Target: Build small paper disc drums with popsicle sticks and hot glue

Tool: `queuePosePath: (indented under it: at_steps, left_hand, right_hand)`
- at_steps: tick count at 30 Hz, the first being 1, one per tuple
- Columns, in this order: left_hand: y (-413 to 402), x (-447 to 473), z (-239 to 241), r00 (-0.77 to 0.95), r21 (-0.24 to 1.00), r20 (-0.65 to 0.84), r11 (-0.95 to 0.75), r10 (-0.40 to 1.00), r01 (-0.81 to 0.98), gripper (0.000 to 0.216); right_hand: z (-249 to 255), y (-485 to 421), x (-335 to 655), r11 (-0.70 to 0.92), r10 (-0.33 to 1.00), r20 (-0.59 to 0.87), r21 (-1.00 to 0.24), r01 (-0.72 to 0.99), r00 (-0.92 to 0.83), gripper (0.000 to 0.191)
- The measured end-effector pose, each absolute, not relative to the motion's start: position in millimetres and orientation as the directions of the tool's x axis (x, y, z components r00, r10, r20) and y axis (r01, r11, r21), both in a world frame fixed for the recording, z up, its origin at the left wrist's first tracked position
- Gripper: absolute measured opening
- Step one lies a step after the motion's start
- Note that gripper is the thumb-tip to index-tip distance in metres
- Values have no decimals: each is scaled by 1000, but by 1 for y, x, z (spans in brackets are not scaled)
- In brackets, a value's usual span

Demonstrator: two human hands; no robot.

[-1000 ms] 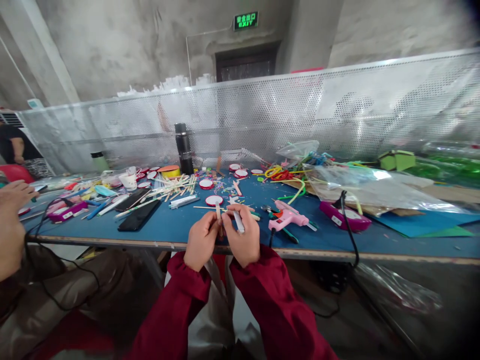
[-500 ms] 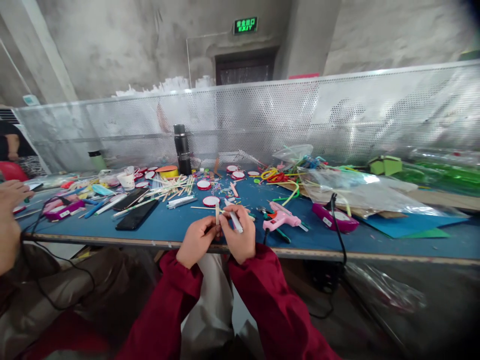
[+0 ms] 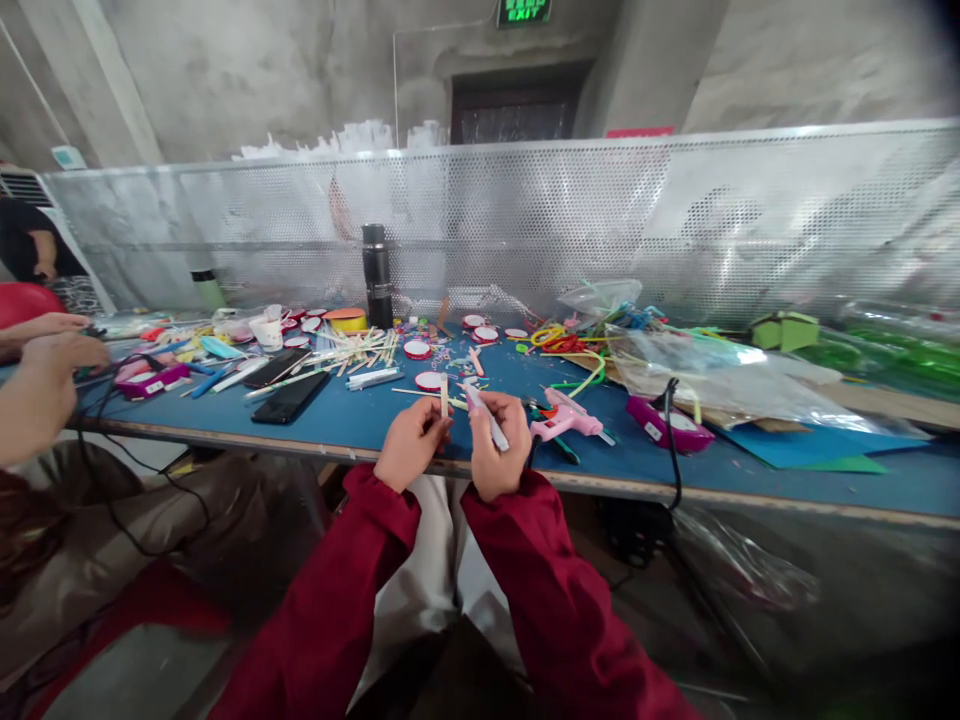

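My left hand (image 3: pixel 411 442) pinches a short wooden craft stick (image 3: pixel 444 394), which stands upright above the fingers. In my right hand (image 3: pixel 504 455) lies a pale marker pen (image 3: pixel 492 424), slanting with its upper end towards the stick. The two hands are slightly apart over the table's front edge. Just beyond them rests a round white lid with a red rim (image 3: pixel 430 381). A pink hot glue gun (image 3: pixel 568 418) lies right of my right hand, next to green-handled pliers, partly hidden. White marker pens (image 3: pixel 373 378) are on the table left of my hands.
Craft sticks (image 3: pixel 367 347) lie in a pile behind a black phone (image 3: pixel 291 398). A black bottle (image 3: pixel 377 278) stands near the perforated metal screen (image 3: pixel 495 230). At right are a purple device (image 3: pixel 670 425) with a cable and plastic sheets (image 3: pixel 720 370). Another person's hands (image 3: pixel 56 375) are at left.
My hands have moved apart; before, they met around the stick. The right hand with the marker pen is now off to the right. The camera view has tilted down and shifted left.
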State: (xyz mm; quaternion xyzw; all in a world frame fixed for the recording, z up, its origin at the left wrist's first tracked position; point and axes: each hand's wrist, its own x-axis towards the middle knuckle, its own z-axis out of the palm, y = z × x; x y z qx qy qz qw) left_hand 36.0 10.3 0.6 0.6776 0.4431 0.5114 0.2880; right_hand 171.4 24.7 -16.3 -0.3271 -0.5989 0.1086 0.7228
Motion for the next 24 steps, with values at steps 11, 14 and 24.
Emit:
queuePosePath:
  at_steps: [11, 14, 24]
  left_hand:
    - [20, 33, -5, 178, 859, 389, -426, 904, 285, 14]
    - [20, 32, -5, 195, 845, 386, -430, 902, 319, 13]
    - [11, 33, 3, 206, 798, 406, -456, 890, 394, 11]
  right_hand:
    - [-14, 29, 170, 753, 556, 786, -615, 237, 271, 11]
    - [-16, 29, 170, 755, 573, 780, -622, 209, 252, 8]
    - [-13, 26, 171, 773, 577, 793, -607, 183, 193, 13]
